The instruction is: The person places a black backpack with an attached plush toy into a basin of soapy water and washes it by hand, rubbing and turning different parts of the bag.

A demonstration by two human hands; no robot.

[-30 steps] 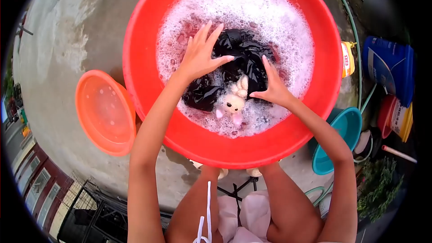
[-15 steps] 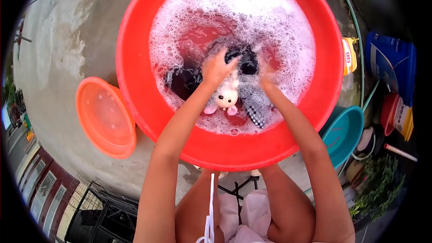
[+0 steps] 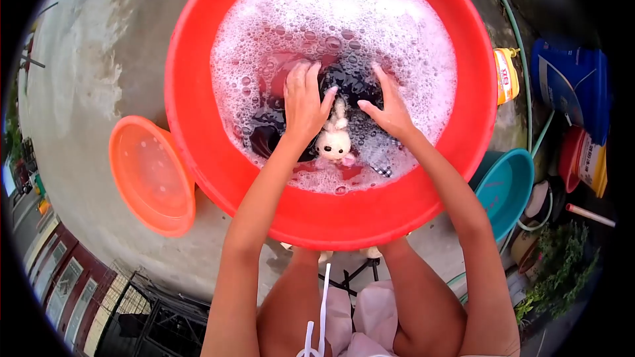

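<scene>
Two hands over a tub point(image 3: 357, 221) of foam point(image 3: 357, 0). The toy point(image 3: 333, 144) lay inside the tub, nearer its near rim than its far one, face up with its head toward the near rim; the water apparently bore it up. The left hand point(image 3: 305, 102) lay left of the tub's middle, its grip part open, thumb apart from the fingers and close to the toy's hind end; whether they touched could not be told. The right hand point(image 3: 391, 111) lay right of the tub's middle, its grip wide open, with no hold visible. Dark cloth point(image 3: 347, 82) showed between the hands at the tub's middle, largely sunk, probably because it was soaked. The facing palms seemed set to flank cloth and toy together. Checked cloth point(image 3: 381, 170) broke the surface by the tub's near wall. Both forearms crossed the tub's near rim, presumably the shortest reach for someone seated there. An orange basin point(image 3: 142, 165) stood left of the tub, a teal basin point(image 3: 506, 188) and a yellow pack point(image 3: 507, 76) right of it, likely for easy reach.
</scene>
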